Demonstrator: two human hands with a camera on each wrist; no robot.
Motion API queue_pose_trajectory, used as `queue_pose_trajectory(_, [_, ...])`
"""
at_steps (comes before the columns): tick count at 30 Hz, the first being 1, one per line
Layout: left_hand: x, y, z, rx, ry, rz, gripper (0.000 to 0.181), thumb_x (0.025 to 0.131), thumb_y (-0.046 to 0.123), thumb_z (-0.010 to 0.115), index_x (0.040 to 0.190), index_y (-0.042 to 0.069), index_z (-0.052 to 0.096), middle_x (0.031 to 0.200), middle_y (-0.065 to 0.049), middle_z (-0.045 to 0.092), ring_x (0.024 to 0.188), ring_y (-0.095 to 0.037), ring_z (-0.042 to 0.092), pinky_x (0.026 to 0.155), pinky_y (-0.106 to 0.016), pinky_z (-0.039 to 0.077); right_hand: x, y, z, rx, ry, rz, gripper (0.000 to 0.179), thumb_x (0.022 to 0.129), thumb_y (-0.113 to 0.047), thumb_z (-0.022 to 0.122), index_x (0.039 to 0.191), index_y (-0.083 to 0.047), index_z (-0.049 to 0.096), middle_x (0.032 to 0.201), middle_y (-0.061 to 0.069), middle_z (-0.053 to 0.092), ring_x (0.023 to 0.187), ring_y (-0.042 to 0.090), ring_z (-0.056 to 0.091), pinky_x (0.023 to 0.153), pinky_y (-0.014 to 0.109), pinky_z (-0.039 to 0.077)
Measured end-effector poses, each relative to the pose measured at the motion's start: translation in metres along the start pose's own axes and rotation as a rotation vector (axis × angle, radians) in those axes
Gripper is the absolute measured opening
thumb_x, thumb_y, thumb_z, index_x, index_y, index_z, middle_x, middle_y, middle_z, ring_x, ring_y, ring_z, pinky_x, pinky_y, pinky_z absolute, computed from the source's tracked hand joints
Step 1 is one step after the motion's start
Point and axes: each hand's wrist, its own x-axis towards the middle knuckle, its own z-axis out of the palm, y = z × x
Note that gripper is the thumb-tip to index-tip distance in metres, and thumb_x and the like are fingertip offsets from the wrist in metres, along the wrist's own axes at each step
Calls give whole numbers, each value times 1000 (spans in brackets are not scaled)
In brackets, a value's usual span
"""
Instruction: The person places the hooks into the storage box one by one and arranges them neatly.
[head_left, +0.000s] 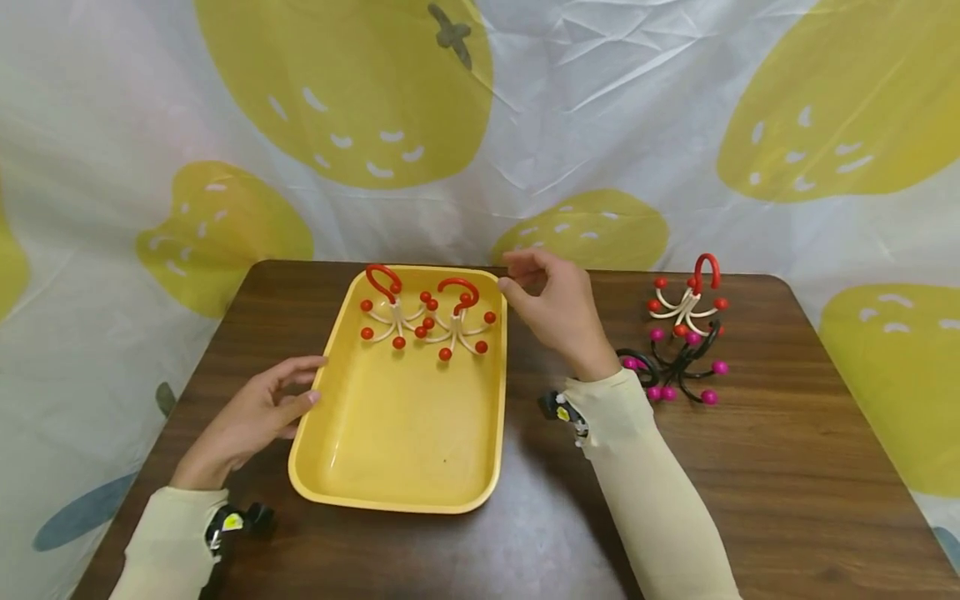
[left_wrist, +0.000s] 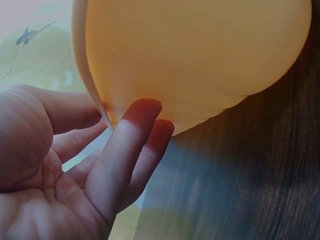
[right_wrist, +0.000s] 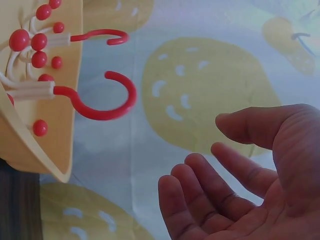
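Observation:
My left hand (head_left: 258,417) grips the left rim of a yellow plastic tray (head_left: 405,433); in the left wrist view its fingers (left_wrist: 142,117) lie against the outer wall, with the thumb at the rim. Two white multi-arm hook hangers with red ball tips and red hooks sit at the tray's far end, a left hanger (head_left: 396,315) and a right hanger (head_left: 456,327), arms overlapping. My right hand (head_left: 558,312) hovers by the tray's far right corner, fingers loosely bent, holding nothing. In the right wrist view both red hooks (right_wrist: 131,97) stick out past the rim.
Right of the right forearm, another white hanger with a red hook (head_left: 707,271) stands on the brown wooden table (head_left: 787,467). Tangled before it are black hangers (head_left: 678,364) with magenta ball tips, partly behind the right wrist. A fruit-print curtain (head_left: 540,125) hangs behind the table.

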Motion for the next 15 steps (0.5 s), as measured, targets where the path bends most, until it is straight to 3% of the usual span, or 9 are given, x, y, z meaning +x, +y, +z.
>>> queue_pose_trajectory(3, [1,0,0,-5,-3,4,58,108,13,62,161,7,39,151,-32,51,114,-37,72,76,-45,68,-5,-2,-10,-14,13,-2,30,95,-16,77,124,-8,75,107,11,76,95,22,72,84,45,62])
queue_pose_trajectory(10, [3,-1,0,-6,-14,1,58,108,14,62,162,9,39,151,-31,51,112,-35,73,76,-45,68,-22,2,-39,-57,33,31,30,95,-19,78,124,-12,76,105,6,77,91,16,71,77,19,58])
queue_pose_trajectory(15, [2,-1,-1,-9,-14,-1,58,108,12,62,162,8,39,151,-32,51,111,-34,74,76,-45,68,-31,12,-56,-93,41,56,27,97,-20,76,123,-11,76,103,8,76,91,17,70,76,13,55])
